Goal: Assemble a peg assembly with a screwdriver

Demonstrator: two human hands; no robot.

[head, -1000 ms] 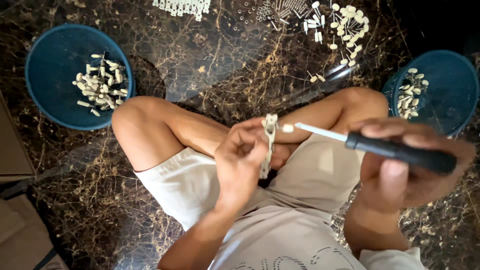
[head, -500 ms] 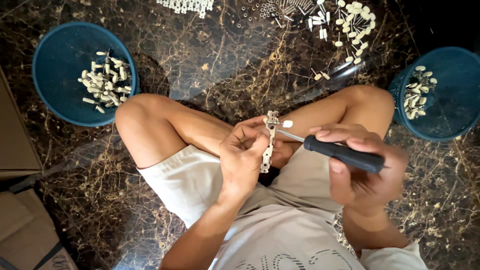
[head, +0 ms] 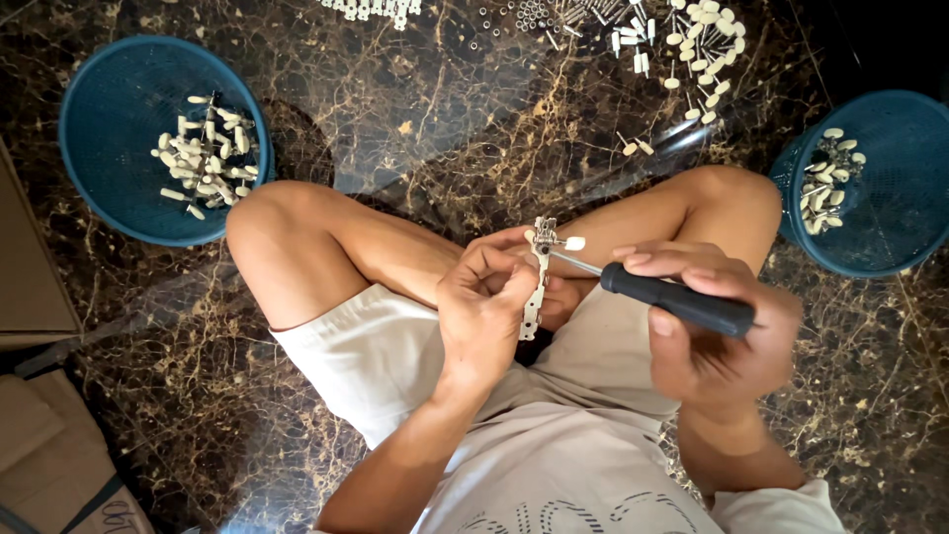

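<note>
Left hand (head: pixel 484 307) pinching one metal strip (head: pixel 537 282) upright above the lap, right hand (head: pixel 712 326) clenched on one black-handled screwdriver (head: pixel 652 294), tip at strip's top, two blue baskets (head: pixel 109 198) (head: pixel 905 232) flanking the knees, holding pale pegs.

Lit softly and evenly from above. Showed pale glare streaks across the glossy marble floor (head: pixel 415 129) around twelve o'clock. Fell off into deep shadow at one and two o'clock. Blurred with motion at the right hand (head: pixel 717 331), around four o'clock. Bent outward at the rims with wide-angle distortion. Stayed sharp at centre.
</note>
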